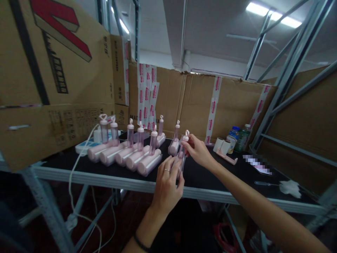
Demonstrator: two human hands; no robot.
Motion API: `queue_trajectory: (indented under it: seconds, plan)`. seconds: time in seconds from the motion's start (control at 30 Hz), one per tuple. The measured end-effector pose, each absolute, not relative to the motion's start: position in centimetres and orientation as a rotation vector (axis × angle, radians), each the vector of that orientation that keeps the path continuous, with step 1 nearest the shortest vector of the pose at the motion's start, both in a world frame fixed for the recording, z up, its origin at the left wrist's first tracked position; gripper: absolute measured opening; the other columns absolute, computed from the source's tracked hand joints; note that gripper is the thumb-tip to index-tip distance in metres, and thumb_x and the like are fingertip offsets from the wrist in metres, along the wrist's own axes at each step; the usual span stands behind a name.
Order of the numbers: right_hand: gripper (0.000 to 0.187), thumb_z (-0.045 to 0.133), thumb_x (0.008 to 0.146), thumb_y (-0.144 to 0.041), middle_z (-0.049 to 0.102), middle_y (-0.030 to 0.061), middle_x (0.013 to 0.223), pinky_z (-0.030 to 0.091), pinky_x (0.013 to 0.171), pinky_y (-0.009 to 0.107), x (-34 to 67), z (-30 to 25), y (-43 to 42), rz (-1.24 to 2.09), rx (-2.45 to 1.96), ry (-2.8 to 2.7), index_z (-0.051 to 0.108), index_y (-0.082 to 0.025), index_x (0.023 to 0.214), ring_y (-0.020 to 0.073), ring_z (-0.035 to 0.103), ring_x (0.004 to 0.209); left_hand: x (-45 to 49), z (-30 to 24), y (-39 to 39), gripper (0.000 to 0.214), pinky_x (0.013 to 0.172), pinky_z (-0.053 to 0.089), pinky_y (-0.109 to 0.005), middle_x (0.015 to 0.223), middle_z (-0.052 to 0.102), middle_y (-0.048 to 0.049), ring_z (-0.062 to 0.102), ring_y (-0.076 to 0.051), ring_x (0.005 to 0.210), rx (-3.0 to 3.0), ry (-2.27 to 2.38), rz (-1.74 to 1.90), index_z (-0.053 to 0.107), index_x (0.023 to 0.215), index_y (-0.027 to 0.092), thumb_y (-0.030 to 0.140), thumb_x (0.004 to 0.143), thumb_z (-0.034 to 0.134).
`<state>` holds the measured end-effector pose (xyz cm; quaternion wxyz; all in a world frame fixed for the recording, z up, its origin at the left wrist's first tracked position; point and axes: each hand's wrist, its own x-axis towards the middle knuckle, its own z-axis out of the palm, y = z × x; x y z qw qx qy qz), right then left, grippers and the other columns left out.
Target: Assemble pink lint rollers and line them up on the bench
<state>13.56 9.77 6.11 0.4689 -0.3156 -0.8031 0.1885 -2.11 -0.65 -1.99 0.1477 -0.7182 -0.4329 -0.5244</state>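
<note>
My left hand [167, 182], with a ring on one finger, wraps around the lower part of a pink, see-through tube near the table's front edge. Its fingers hide much of the piece. Up at the loop-topped cap [185, 137] of that tube, my right hand [197, 150] pinches with thumb and fingers. Left of my hands lies a row of several pink cylinders [149, 163], each with a clear tube [140, 138] with a loop cap standing upright on it. Two more such sets stand farther back, one of them with a pink cylinder [173, 147] just beyond my hands.
On the right of the black tabletop [207, 181] are white rolls [222, 146], a pink bracket-like piece [228, 158], bottles [243, 137], a screwdriver [263, 183] and white tissue [289, 188]. A white cable [76, 165] hangs over the left edge. Cardboard walls [197, 105] stand behind.
</note>
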Motion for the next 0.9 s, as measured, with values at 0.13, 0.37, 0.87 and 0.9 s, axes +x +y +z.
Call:
queue_trajectory:
  seconds: [0.13, 0.37, 0.87, 0.9]
  plan:
    - [0.028, 0.057, 0.1, -0.051, 0.063, -0.0025, 0.072, 0.055, 0.057, 0.03, 11.4, 5.9, 10.5, 0.519, -0.742, -1.923, 0.051, -0.024, 0.097, 0.0181, 0.066, 0.06, -2.7, -2.2, -0.2, 0.048, 0.116, 0.045, -0.053, 0.138, 0.06, -0.0133, 0.048, -0.03, 0.139, -1.932, -1.284, -1.484, 0.056, 0.14, 0.02, 0.005, 0.095, 0.053]
    - [0.03, 0.056, 0.099, -0.05, 0.067, 0.0029, 0.098, 0.063, 0.069, 0.033, 9.6, 5.4, 12.0, 0.664, -0.585, -1.991, 0.051, -0.022, 0.11, 0.0166, 0.07, 0.074, -4.0, -3.0, 1.4, 0.043, 0.117, 0.044, -0.054, 0.135, 0.063, -0.0126, 0.05, -0.031, 0.135, -1.879, -1.375, -1.385, 0.064, 0.131, 0.016, 0.0, 0.094, 0.051]
    - [0.028, 0.058, 0.105, -0.033, 0.066, 0.0116, 0.122, 0.057, 0.095, 0.043, 22.9, 10.8, 18.3, -0.305, -1.583, -1.902, 0.062, -0.014, 0.125, 0.0233, 0.067, 0.109, -4.9, -3.3, 2.7, 0.038, 0.112, 0.045, -0.056, 0.131, 0.064, -0.0153, 0.052, -0.034, 0.128, -1.896, -1.361, -1.307, 0.069, 0.126, 0.015, 0.004, 0.096, 0.048]
    - [0.031, 0.063, 0.103, -0.035, 0.065, 0.0114, 0.125, 0.058, 0.094, 0.044, 24.4, 10.8, 18.2, -0.397, -1.691, -1.911, 0.063, -0.015, 0.126, 0.0238, 0.066, 0.109, -4.8, -3.3, 2.7, 0.038, 0.113, 0.044, -0.056, 0.131, 0.064, -0.0156, 0.052, -0.034, 0.128, -1.892, -1.353, -1.308, 0.069, 0.126, 0.015, 0.004, 0.096, 0.049]
